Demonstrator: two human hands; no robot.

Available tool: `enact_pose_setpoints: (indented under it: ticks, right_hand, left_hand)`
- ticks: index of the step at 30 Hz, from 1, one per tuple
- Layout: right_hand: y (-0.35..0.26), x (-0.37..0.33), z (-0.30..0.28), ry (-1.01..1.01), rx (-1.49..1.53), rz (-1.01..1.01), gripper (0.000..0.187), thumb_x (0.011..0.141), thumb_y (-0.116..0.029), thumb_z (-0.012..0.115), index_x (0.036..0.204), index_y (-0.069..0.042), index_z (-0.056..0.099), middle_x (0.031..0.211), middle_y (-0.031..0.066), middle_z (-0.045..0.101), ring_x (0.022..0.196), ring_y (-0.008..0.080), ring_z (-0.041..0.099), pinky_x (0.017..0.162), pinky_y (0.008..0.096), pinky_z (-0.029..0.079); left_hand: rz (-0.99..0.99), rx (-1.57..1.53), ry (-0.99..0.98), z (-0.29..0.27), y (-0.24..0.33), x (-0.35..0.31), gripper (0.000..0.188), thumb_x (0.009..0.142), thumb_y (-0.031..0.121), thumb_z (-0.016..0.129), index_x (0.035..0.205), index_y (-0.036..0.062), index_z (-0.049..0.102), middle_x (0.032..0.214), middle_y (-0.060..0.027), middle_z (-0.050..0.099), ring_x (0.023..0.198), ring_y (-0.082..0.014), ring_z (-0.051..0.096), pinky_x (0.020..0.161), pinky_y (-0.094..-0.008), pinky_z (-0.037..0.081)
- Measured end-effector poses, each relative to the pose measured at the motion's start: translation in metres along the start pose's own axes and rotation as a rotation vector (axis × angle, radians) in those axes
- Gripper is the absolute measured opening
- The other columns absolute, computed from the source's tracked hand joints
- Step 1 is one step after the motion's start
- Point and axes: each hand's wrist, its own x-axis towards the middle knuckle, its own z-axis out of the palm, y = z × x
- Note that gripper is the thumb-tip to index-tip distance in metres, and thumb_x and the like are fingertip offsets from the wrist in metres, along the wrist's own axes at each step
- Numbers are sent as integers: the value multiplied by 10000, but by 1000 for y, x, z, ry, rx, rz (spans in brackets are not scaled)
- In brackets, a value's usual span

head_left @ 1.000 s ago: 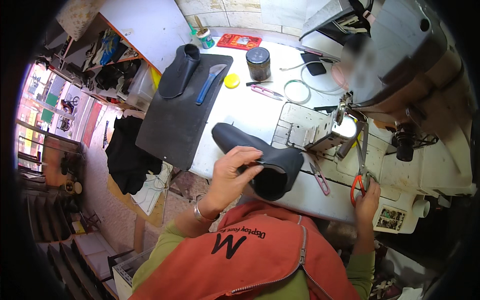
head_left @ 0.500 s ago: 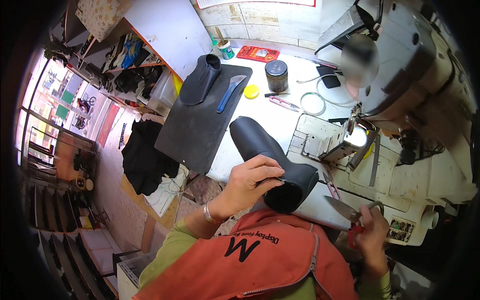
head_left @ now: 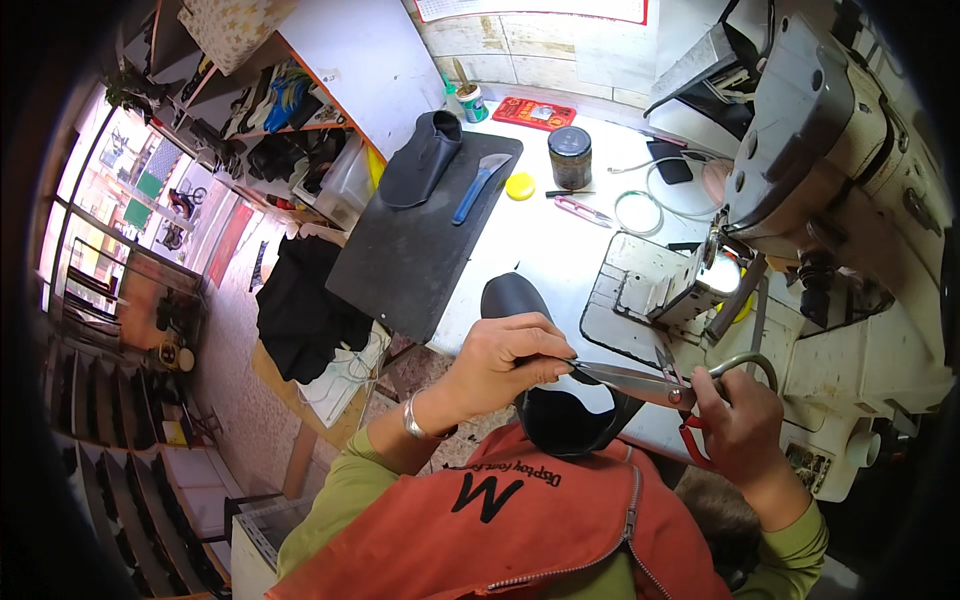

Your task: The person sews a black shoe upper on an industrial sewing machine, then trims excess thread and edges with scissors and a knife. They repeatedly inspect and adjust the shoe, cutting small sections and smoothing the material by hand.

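Note:
A black leather shoe upper (head_left: pixel 515 297) lies over the table's near edge, its wide opening toward me. My left hand (head_left: pixel 500 362) pinches the rim of that opening between thumb and fingers. In my right hand (head_left: pixel 742 425) is a pair of scissors (head_left: pixel 640 381) with one red and one bare metal handle. Their blades point left across the opening, and the tips reach my left fingertips. Whether the blades touch the leather there I cannot tell. Part of the upper is hidden behind my left hand and the blades.
A sewing machine (head_left: pixel 830 150) stands at the right. On the dark cutting mat (head_left: pixel 400 275) lie a similar black upper (head_left: pixel 425 160) and a blue-handled knife (head_left: pixel 480 190). Beyond are a dark jar (head_left: pixel 570 160), a yellow lid (head_left: pixel 520 186), pink thread snips (head_left: pixel 582 210) and a red package (head_left: pixel 535 113).
My right hand has raised the scissors and swung them left, bringing the blades over the upper's opening to my left fingertips. The opening has tipped more toward me. My left hand still pinches the rim.

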Motion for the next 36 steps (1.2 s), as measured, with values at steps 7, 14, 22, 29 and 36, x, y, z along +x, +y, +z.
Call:
enact_pose_setpoints:
  ticks: [7, 14, 22, 29, 36]
  right_hand:
    - [2, -1, -2, 6, -11, 0, 460, 786, -178, 673, 1224, -131, 541, 769, 66, 472, 588, 215, 503, 475, 336, 386]
    - [4, 2, -8, -9, -32, -17, 425, 806, -164, 653, 1217, -142, 546, 752, 56, 460, 576, 209, 494, 470, 336, 382]
    - [2, 5, -10, -32, 7, -5, 408, 801, -146, 654, 1198, -132, 560, 726, 52, 447, 558, 202, 492, 459, 329, 385]
    - [-10, 11, -25, -207, 233, 121, 419, 762, -95, 682, 1170, -90, 585, 733, 67, 485, 579, 231, 537, 477, 345, 424]
    - [-11, 10, -25, -188, 207, 126, 456, 726, -43, 688, 1172, -76, 600, 727, 70, 488, 570, 236, 536, 479, 356, 421]
  left_hand:
    - [7, -55, -23, 0, 1, 2, 144, 815, -60, 690, 956, -39, 676, 875, -104, 624, 656, -106, 612, 571, -208, 510]
    - [-28, -63, -30, 0, 0, 1, 157, 812, -65, 690, 966, -39, 683, 871, -100, 625, 655, -97, 610, 570, -202, 509]
    - [-32, -29, -35, 0, 1, 3, 140, 810, -60, 693, 947, -34, 687, 863, -85, 628, 651, -91, 608, 566, -199, 504]
    - [69, 143, -37, -3, 6, 5, 157, 780, -42, 720, 932, -18, 688, 851, -79, 642, 634, -106, 609, 556, -216, 491]
    - [44, 113, -39, 1, 5, 5, 155, 781, -28, 727, 930, -10, 690, 853, -78, 647, 648, -115, 618, 567, -220, 494]
